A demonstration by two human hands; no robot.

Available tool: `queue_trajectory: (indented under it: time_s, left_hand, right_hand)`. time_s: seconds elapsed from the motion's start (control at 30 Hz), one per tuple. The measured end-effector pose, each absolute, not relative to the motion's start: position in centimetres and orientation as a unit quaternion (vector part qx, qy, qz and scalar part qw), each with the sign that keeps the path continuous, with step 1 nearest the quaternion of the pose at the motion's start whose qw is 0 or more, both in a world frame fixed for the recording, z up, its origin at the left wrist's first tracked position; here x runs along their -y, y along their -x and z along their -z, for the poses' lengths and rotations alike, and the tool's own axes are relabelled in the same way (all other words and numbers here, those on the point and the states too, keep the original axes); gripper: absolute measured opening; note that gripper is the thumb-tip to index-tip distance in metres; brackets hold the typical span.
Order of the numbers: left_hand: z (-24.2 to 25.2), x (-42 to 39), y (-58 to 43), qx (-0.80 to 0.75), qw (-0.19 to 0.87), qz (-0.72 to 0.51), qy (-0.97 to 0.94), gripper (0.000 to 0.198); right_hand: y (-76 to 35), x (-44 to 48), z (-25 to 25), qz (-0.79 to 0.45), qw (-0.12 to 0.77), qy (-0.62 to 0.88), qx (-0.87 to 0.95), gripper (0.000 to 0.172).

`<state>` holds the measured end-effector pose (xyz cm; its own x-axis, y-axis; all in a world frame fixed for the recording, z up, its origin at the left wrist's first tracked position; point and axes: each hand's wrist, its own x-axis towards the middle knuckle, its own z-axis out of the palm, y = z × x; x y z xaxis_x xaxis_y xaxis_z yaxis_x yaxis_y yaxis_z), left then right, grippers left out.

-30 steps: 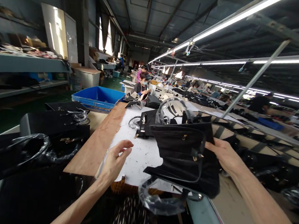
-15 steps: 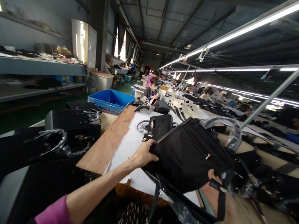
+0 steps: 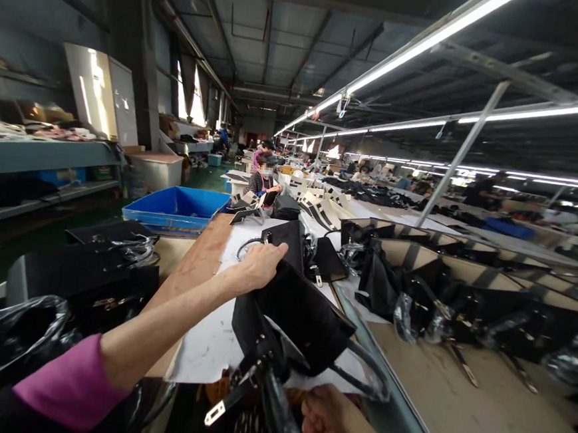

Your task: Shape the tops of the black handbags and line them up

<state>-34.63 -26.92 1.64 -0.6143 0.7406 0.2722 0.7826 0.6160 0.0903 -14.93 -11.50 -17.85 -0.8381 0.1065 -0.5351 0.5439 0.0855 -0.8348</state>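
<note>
A black handbag [image 3: 306,318] lies tilted over the white-covered table in front of me, its opening partly facing me and its plastic-wrapped handles hanging toward me. My left hand [image 3: 260,265] is closed on the bag's upper left edge. A strap with a gold metal end [image 3: 216,412] dangles at the near side. Below the bag, by its handles, my right hand [image 3: 323,416] has its fingers curled in; whether anything is inside them is hidden. Just beyond stands another black bag [image 3: 287,240].
Several black bags [image 3: 100,262] are piled on the left. More bags [image 3: 482,305] stand in rows on the right board. A blue bin [image 3: 177,208] sits ahead left, and a co-worker [image 3: 264,181] is at the table's far end.
The handbag has swung from showing its zippered side to showing its opening, and is lower. My right hand has moved left and down off the bag's right side. The view has turned right.
</note>
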Motion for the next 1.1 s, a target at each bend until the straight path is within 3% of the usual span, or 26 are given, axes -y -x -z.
queue_trajectory:
  time_s: [0.1, 0.2, 0.33, 0.4, 0.5, 0.7, 0.83, 1.1]
  left_hand:
    - [-0.5, 27.1, 35.0, 0.887, 0.104, 0.117, 0.434, 0.046]
    - [-0.2, 27.6, 34.9, 0.843, 0.127, 0.174, 0.493, 0.052]
    - [-0.9, 27.6, 33.5, 0.787, 0.147, 0.203, 0.564, 0.053]
    - [-1.2, 27.3, 32.8, 0.770, 0.144, 0.209, 0.585, 0.048]
    - [-1.5, 26.9, 32.4, 0.760, 0.122, 0.199, 0.607, 0.043]
    - [-0.9, 28.4, 33.5, 0.802, 0.070, 0.206, 0.556, 0.053]
    - [-0.6, 29.6, 34.0, 0.797, 0.071, 0.215, 0.560, 0.049]
    - [-2.0, 26.8, 33.3, 0.780, 0.052, 0.203, 0.590, 0.031]
  right_hand:
    - [13.1, 10.4, 16.7, 0.575, 0.127, -0.212, -0.780, 0.016]
    - [11.4, 9.4, 13.1, 0.475, 0.010, -0.161, -0.865, 0.022]
    - [11.3, 9.5, 8.4, 0.261, -0.275, -0.170, -0.910, 0.031]
    - [12.5, 10.0, 7.4, 0.166, -0.361, -0.154, -0.904, 0.041]
    - [15.1, 10.3, 6.8, 0.146, -0.338, -0.152, -0.917, 0.045]
    - [18.0, 6.0, 5.4, 0.269, -0.223, -0.195, -0.916, 0.023]
    - [18.0, 3.5, 5.2, 0.336, -0.214, -0.148, -0.905, 0.022]
    - [17.2, 5.6, 6.2, 0.271, -0.252, -0.182, -0.911, 0.030]
